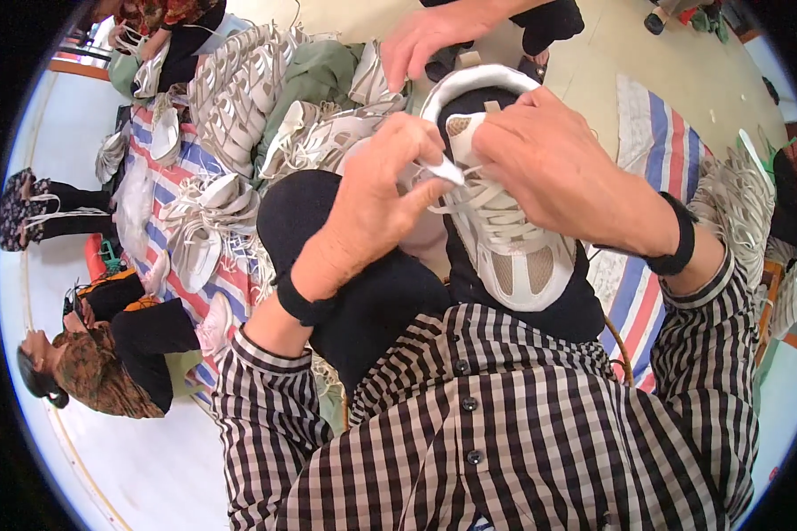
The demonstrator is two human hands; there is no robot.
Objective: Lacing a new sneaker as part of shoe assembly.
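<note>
A white and beige sneaker (514, 239) rests on my black-clothed lap, its toe toward me and its padded collar away from me. My left hand (376, 190) is closed in a pinch on a white shoelace (447, 171) beside the shoe's lacing. My right hand (558, 164) bends over the other side of the sneaker, its fingers pressed together at the edge of the tongue (460, 133); its fingertips are partly hidden. Crisscrossed laces (500, 208) run down the front of the shoe.
Another person's hand (425, 40) reaches in just beyond the shoe. Piles of similar sneakers (239, 88) lie at far left around green cloth (314, 80), on a striped sheet (173, 173). More shoes (731, 199) are heaped at right. A person (115, 363) sits at left.
</note>
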